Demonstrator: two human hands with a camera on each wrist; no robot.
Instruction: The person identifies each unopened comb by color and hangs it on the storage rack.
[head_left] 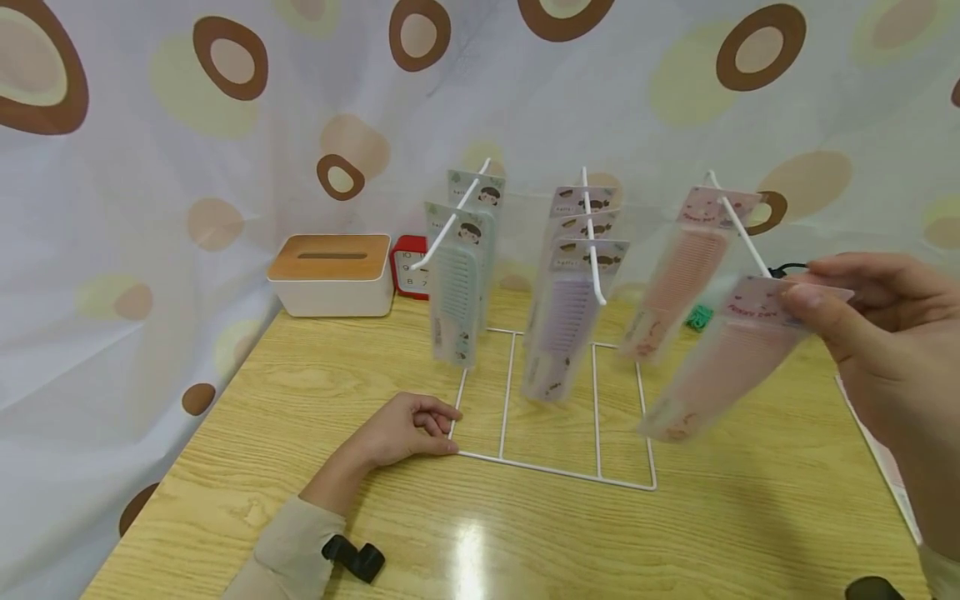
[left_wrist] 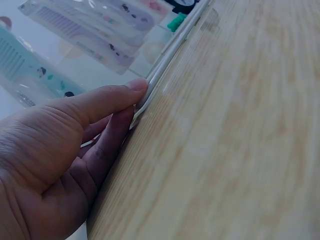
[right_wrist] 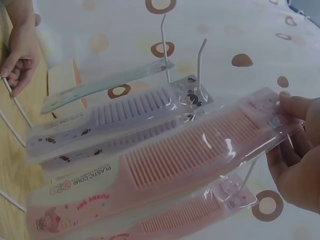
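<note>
A white wire display rack [head_left: 552, 472] stands on the wooden table [head_left: 525, 542] with three sloping pegs. Green combs [head_left: 454, 283] hang on the left peg, purple combs [head_left: 564, 317] on the middle one, and a pink comb [head_left: 667, 287] on the right one. My right hand [head_left: 885, 333] pinches the top of a second packaged pink comb [head_left: 720, 367] at the tip of the right peg [head_left: 742, 229]. In the right wrist view that pink comb [right_wrist: 175, 160] fills the middle, with my fingers [right_wrist: 295, 150] on its card end. My left hand [head_left: 408, 429] presses its thumb [left_wrist: 107, 100] on the rack's base wire [left_wrist: 165, 65].
A white tissue box with a wooden lid [head_left: 332, 273] and a red clock [head_left: 409, 267] stand at the back left. A small green object [head_left: 700, 317] lies behind the rack. A circle-patterned curtain [head_left: 150, 167] closes in the back and left side.
</note>
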